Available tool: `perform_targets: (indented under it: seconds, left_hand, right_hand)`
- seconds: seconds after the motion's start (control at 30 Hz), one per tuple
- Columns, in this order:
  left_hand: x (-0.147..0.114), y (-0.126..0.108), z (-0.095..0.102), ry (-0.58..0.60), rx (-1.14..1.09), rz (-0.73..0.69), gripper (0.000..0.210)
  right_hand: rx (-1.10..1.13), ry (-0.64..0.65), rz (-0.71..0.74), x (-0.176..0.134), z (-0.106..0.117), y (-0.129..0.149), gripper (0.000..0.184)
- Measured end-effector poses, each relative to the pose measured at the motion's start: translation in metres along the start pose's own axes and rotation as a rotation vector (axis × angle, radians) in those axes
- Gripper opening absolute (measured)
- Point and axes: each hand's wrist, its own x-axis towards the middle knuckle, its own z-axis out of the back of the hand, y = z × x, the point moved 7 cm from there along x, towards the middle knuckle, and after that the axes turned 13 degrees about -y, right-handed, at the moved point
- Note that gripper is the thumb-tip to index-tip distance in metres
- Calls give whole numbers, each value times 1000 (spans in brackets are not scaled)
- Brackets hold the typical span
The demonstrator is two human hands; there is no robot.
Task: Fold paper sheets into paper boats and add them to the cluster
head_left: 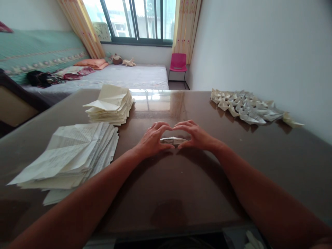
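A small folded piece of paper [173, 140] lies flat and narrow between my two hands, low over the middle of the brown table. My left hand [152, 140] curls around its left end, thumb on the near side and fingers on the far side. Mirroring it, my right hand [197, 136] grips the right end, and the fingertips of both hands nearly meet. Parts of the paper's ends are hidden by the fingers.
Left on the glossy table [166, 193] stand a stack of creased white written sheets [75, 148] and a yellowish stack [110, 102] behind it. Several folded paper boats [249, 109] cluster at the far right. Beyond are a bed [145, 76] and a pink chair [178, 63].
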Motion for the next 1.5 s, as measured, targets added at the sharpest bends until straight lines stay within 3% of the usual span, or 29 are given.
perform_targets:
  seconds: [0.1,0.23,0.43,0.53,0.63,0.73,0.87,1.07,1.13,1.27,1.33,1.5]
  left_hand:
    - [1,14,1,56,-17,84,59]
    - [-1,16,-5,224,-3,56,43]
    - [-3,14,-6,250,8,97,30]
    - [-4,13,-7,196,-34,108,15]
    - [-5,5,-4,105,-37,32,16]
    - [-8,-3,-5,88,-17,-58,21]
    - [-6,-3,0,8,49,-64,23]
    - [-8,-8,-4,46,51,-81,41]
    - [-9,-10,-7,74,39,-74,48]
    - [-9,-6,-11,55,2,-16,20]
    - [-8,0,-12,13,-21,49,20]
    - [-8,6,-16,-28,-114,166,9]
  right_hand:
    - [101,24,-133,-2,4,-18,58]
    - [176,122,-238,-6,-1,-23,51]
    - [241,183,-278,-9,-13,-16,44]
    - [175,188,-233,-9,-17,-12,30]
    - [136,114,-120,-6,-14,-4,16]
    - [261,134,-183,-7,-16,-7,29]
    - [421,153,-335,-11,-21,-17,47]
    - [206,1,-200,-3,-11,-12,12]
    - [77,-23,-124,-2,-6,-7,11]
    - [-77,51,17,-3,-2,5,17]
    - [-83,67,50,-4,-1,10,16]
    - [-59,59,13,-4,0,13,7]
